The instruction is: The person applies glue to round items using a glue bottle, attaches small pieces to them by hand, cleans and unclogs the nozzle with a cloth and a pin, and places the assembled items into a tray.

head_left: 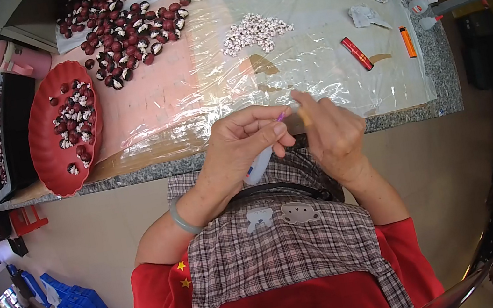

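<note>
My left hand [239, 148] is closed above the table's front edge, its thumb and forefinger pinching a small purple piece [282, 117]. Below those fingers, a translucent white squeeze bottle [259, 166] is held against the palm and points down. Whether the purple piece belongs to the bottle cannot be made out. Close by on the right is my right hand [337, 136], its fingers smeared by motion. Something yellow [306, 117] shows at its fingers, too blurred to name. Beyond both hands lies a pile of small white pieces with dark marks [256, 32] on the plastic-covered table [155, 104].
Many dark-red and white balls [131, 37] lie at the back left. A red scalloped tray [42, 144] holds several more. A red tube [357, 54], an orange lighter [407, 42], crumpled tissue [367, 17] and small bottles [429, 22] are on the right.
</note>
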The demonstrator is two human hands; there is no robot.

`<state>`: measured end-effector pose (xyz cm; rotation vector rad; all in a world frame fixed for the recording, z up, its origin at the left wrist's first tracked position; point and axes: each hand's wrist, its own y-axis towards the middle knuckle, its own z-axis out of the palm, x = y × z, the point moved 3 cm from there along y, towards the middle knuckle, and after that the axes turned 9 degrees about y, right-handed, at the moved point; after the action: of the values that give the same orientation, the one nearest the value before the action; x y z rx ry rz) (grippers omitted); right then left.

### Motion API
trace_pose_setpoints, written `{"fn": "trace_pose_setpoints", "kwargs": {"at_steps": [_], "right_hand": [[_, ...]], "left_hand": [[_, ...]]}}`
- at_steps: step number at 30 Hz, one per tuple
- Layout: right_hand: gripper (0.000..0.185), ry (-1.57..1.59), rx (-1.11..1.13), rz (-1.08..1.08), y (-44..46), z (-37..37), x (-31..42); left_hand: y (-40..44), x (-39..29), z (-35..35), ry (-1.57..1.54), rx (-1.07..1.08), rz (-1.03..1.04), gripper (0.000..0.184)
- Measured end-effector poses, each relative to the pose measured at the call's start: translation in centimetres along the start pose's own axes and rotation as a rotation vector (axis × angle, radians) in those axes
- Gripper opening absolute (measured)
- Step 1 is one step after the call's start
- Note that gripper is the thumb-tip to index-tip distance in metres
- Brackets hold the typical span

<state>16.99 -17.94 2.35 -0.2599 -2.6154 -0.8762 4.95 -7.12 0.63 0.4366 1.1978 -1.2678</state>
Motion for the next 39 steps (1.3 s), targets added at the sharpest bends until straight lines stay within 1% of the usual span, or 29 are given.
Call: {"fn": "trace_pose_setpoints", "kwargs": {"at_steps": [2, 5, 9, 13, 16, 19, 23, 27, 28, 30, 33, 37, 39], "right_hand": [[0.033, -0.08, 0.014, 0.109, 0.4, -0.4, -1.8], [0.032, 0.016, -0.026, 0.045, 0.4, -0.8, -1.5], [0.031, 0.069, 0.048, -0.035, 0.0, -0.7, 0.5], [0.028, 0.06, 0.042, -0.023, 0.1, -0.5, 0.6], [0.026, -0.051, 0.019, 0.102, 0.0, -0.4, -1.6], [0.025, 0.008, 0.006, 0.045, 0.4, -1.1, -1.1], [0.026, 0.079, 0.056, -0.025, 0.3, -0.7, 1.0], [0.029, -0.071, 0.103, 0.115, 0.2, -0.4, -0.8], [0.029, -0.041, 0.069, 0.11, 0.0, -0.5, -1.3], [0.03, 0.028, 0.005, 0.087, -0.1, -0.5, -2.1], [0.03, 0.12, 0.018, 0.023, -0.1, -0.9, -0.2], [0.029, 0.111, 0.074, 0.002, -0.1, -0.2, 0.7], [0.03, 0.086, 0.069, -0.006, -0.1, 0.0, 0.6]], "left_hand": [[-0.1, -0.1, 0.1, 0.006, 0.017, -0.027, 0.023], [0.1, 0.1, -0.2, -0.072, 0.025, -0.018, 0.023], [0.5, 0.4, -0.1, -0.111, 0.022, 0.016, 0.024], [0.4, 0.6, -0.3, -0.068, 0.017, 0.035, 0.023], [0.0, 0.1, 0.0, -0.011, 0.058, 0.021, 0.022], [0.4, 0.3, -0.3, -0.137, 0.029, 0.016, 0.022], [0.5, 0.7, -0.3, -0.135, 0.025, 0.022, 0.023], [0.1, 0.2, -0.3, -0.042, 0.03, 0.011, 0.023], [0.0, 0.0, -0.2, -0.016, 0.042, 0.005, 0.023], [0.4, 0.2, -0.5, -0.096, 0.015, 0.032, 0.023], [0.7, 0.8, -0.7, -0.151, -0.012, 0.052, 0.024], [0.9, 1.2, -0.7, -0.133, -0.033, 0.082, 0.025], [0.8, 1.2, -0.7, -0.12, -0.047, 0.072, 0.025]]}}
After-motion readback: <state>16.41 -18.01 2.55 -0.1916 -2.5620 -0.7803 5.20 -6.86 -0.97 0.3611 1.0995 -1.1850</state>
